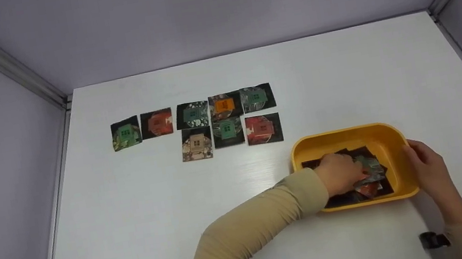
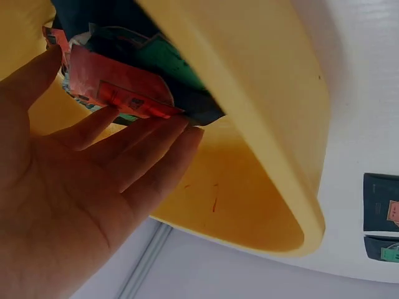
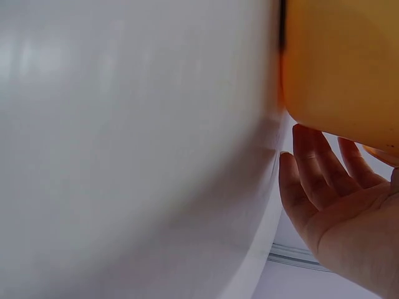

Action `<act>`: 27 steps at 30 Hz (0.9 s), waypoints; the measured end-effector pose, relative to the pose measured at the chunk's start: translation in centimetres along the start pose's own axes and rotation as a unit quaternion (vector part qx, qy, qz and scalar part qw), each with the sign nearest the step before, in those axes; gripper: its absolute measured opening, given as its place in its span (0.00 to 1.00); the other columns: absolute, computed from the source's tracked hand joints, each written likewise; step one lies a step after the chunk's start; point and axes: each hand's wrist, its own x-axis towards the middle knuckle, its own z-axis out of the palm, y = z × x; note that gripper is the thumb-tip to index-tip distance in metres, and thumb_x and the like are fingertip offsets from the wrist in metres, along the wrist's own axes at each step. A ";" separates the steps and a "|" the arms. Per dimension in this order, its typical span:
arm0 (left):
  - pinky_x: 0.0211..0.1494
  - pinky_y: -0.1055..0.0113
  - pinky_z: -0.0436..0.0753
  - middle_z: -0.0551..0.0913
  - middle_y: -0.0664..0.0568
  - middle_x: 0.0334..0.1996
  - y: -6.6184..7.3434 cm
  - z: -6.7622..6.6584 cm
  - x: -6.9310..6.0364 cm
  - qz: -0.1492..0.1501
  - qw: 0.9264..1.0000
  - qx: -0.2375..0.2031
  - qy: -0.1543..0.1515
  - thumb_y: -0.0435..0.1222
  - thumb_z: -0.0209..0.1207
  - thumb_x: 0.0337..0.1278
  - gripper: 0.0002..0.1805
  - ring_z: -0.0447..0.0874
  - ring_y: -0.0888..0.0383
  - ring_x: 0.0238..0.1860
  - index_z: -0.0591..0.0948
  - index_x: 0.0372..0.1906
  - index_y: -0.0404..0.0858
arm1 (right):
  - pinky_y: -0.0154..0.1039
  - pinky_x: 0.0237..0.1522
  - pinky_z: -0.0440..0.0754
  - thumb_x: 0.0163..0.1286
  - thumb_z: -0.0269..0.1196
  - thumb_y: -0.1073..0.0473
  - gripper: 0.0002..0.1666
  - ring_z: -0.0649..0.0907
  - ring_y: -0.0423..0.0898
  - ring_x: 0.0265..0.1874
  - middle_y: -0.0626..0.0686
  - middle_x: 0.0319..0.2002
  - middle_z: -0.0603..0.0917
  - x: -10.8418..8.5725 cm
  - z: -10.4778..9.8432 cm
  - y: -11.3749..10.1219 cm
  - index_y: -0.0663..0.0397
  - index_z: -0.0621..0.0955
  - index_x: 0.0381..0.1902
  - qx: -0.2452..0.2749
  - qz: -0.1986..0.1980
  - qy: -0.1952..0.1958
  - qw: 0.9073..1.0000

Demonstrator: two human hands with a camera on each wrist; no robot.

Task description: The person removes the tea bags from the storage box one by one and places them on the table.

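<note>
In the head view a yellow bin (image 1: 392, 127) stands at the table's right, holding a heap of small dark square packets (image 1: 383, 186). The left hand (image 1: 339, 172) reaches inside it onto the heap. Up close in the left wrist view, that hand (image 2: 81, 162) has its fingers extended, touching a red packet (image 2: 118, 78) and the packets around it. Outside the bin's right end is the right hand (image 1: 432, 170), thumb near the rim. Its relaxed fingers rest against the yellow outer wall (image 3: 343, 68) in the right wrist view, where the hand (image 3: 343, 199) is partly cut off.
Several packets lie face up on the white table (image 1: 133, 220), left of and beyond the bin: a back row from a green one (image 1: 126, 134) to another green one (image 1: 257, 98), and a shorter front row ending in a red one (image 1: 264, 129). Pale walls surround the table.
</note>
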 end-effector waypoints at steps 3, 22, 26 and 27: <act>0.41 0.71 0.83 0.82 0.59 0.47 -0.1 0.2 -0.5 0.024 0.999 0.014 0.018 0.48 0.45 0.77 0.17 0.81 0.64 0.43 0.78 0.59 0.50 | 0.16 0.39 0.71 0.80 0.42 0.39 0.39 0.74 0.45 0.46 0.69 0.63 0.71 0.0 0.2 0.0 0.65 0.64 0.72 0.000 -0.007 0.005 1.000; 0.36 0.69 0.76 0.85 0.60 0.42 -3.2 -0.1 -1.4 0.038 0.974 0.007 0.224 0.36 0.49 0.76 0.12 0.81 0.62 0.37 0.80 0.53 0.48 | 0.16 0.40 0.72 0.78 0.41 0.36 0.41 0.73 0.52 0.51 0.68 0.65 0.70 -0.2 0.0 0.0 0.62 0.63 0.73 0.012 0.006 -0.005 1.000; 0.46 0.69 0.78 0.84 0.59 0.50 -4.1 -0.4 -2.9 0.042 0.966 -0.046 0.253 0.37 0.50 0.76 0.14 0.82 0.61 0.48 0.79 0.58 0.47 | 0.16 0.40 0.72 0.78 0.41 0.35 0.42 0.73 0.51 0.52 0.68 0.66 0.69 -0.1 0.0 0.0 0.62 0.62 0.74 0.020 0.014 -0.011 1.000; 0.48 0.69 0.77 0.84 0.59 0.52 -4.4 -0.4 -3.3 0.042 0.963 -0.067 0.259 0.36 0.50 0.76 0.14 0.82 0.61 0.50 0.78 0.59 0.47 | 0.16 0.40 0.72 0.78 0.41 0.35 0.42 0.73 0.52 0.52 0.68 0.66 0.68 0.0 0.1 0.0 0.61 0.61 0.74 0.020 0.015 -0.012 1.000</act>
